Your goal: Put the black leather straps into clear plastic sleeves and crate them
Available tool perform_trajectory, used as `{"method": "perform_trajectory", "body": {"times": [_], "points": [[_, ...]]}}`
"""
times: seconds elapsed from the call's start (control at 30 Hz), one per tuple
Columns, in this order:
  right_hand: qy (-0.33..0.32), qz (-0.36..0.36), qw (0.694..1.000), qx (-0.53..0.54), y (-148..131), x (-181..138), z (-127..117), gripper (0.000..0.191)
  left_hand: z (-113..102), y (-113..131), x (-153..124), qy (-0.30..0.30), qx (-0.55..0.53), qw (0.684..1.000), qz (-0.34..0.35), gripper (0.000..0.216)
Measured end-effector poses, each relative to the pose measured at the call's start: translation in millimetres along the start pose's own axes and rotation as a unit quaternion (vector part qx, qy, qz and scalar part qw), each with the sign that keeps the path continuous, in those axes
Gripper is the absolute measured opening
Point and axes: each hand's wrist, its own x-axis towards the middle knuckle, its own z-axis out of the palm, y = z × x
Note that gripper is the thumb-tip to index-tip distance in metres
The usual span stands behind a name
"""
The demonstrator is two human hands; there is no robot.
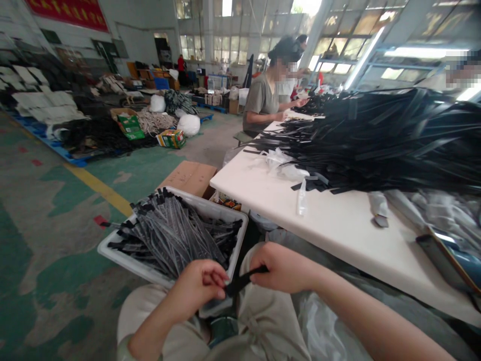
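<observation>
My right hand [276,269] pinches a strip [242,283] at twelve o'clock; my left [197,286] is narrow at its end, grip unclear. Greyish strips [173,235] fill the bin [128,269] at eleven, probably done; the black pile [394,135] at two seems left.

Beyond the far edge of the pale worktop [248,180], tall paned windows [229,47], bright with daylight; farther left, a whitish wall [146,14] and, high up, a red banner [69,12] with pale lettering. Over the worktop's right end, a long, glowing light tube [428,52]. Off its near left corner, a patchy green-and-grey floor [71,260], crossed by a yellow line [99,188].
</observation>
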Motion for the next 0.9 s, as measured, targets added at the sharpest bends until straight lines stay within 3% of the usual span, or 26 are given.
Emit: {"method": "perform_trajectory", "body": {"times": [0.1, 0.13, 0.2, 0.37, 0.43, 0.5, 0.6, 0.63, 0.7, 0.73, 0.77, 0.8, 0.83, 0.9], "points": [[0.064, -0.035, 0.992, -0.104, -13, 14, -24, 0.013, -20, 31, 9, 0.048, 0.032, 0.997, 0.054, 0.026], [0.075, -0.051, 0.988, -0.122, -17, 20, -29, 0.018, -24, 42, 11, 0.061, 0.051, 0.994, 0.074, 0.026], [0.089, -0.075, 0.984, -0.138, -23, 32, -35, 0.03, -27, 60, 13, 0.089, 0.103, 0.984, 0.115, 0.026], [0.136, -0.138, 0.965, -0.179, -35, 55, -43, 0.026, -26, 95, 8, 0.159, 0.222, 0.934, 0.231, 0.018], [0.199, -0.186, 0.931, -0.242, -43, 54, -50, 0.028, -34, 112, 1, 0.169, 0.272, 0.901, 0.291, 0.02], [0.27, -0.225, 0.878, -0.324, -52, 50, -57, 0.03, -49, 129, -7, 0.169, 0.364, 0.851, 0.339, 0.023], [0.321, -0.258, 0.815, -0.409, -56, 46, -55, 0.033, -72, 136, -17, 0.154, 0.467, 0.798, 0.348, 0.036], [0.323, -0.256, 0.81, -0.418, -53, 47, -48, 0.033, -77, 130, -19, 0.173, 0.463, 0.798, 0.345, 0.043], [0.305, -0.218, 0.831, -0.41, -39, 54, -23, 0.034, -82, 102, -19, 0.289, 0.357, 0.829, 0.32, 0.063], [0.285, -0.186, 0.854, -0.394, -30, 60, -6, 0.035, -81, 81, -15, 0.378, 0.25, 0.845, 0.283, 0.067], [0.255, -0.151, 0.879, -0.373, -20, 67, 14, 0.036, -78, 56, -9, 0.46, 0.066, 0.861, 0.207, 0.06], [0.222, -0.119, 0.904, -0.347, -10, 76, 35, 0.036, -74, 30, 0, 0.491, -0.151, 0.852, 0.099, 0.052], [0.197, -0.105, 0.917, -0.33, -2, 85, 57, 0.035, -68, 3, 11, 0.477, -0.23, 0.848, 0.021, 0.047], [0.156, -0.092, 0.935, -0.305, 8, 100, 101, 0.034, -57, -47, 37, 0.414, -0.317, 0.85, -0.068, 0.042]]}}
